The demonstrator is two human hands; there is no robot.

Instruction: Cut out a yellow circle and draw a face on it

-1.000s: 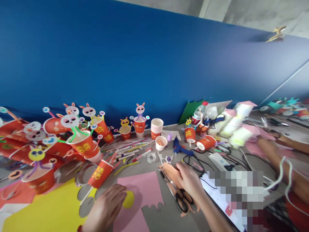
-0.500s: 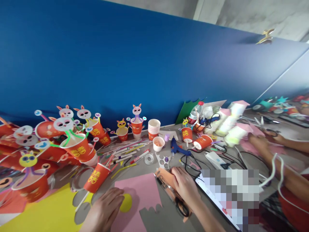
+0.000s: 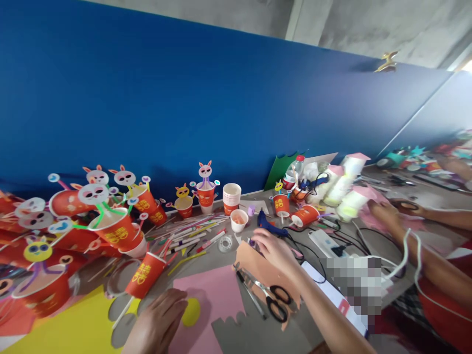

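My left hand [image 3: 158, 317] lies low on the pink paper [image 3: 206, 282], fingers stretched out side by side, its tips beside a yellow paper circle [image 3: 191, 311]. Above the far edge of the orange paper [image 3: 254, 263], my right hand [image 3: 275, 250] has bent fingers. Their tips are at a white cut-out scrap [image 3: 238, 239] and a small purple spot, and the palm hides whatever is between them. Scissors [image 3: 267, 292] with black handles rest on the orange paper, a pen [image 3: 252, 295] alongside.
Red paper cups with rabbit figures [image 3: 114, 228] crowd the left. A cup stack [image 3: 231, 196], a blue glue gun [image 3: 271, 226], a tape roll [image 3: 225, 244] and pens stand or lie behind. Cables, a power strip [image 3: 326, 243] and a phone-like screen [image 3: 335, 295] are right, near another person's arms [image 3: 416, 246].
My right hand has lifted off the scissors and orange paper and moved away from me to the white scrap, uncovering the scissors and pen. My left hand stays in place. The view shifts slightly.
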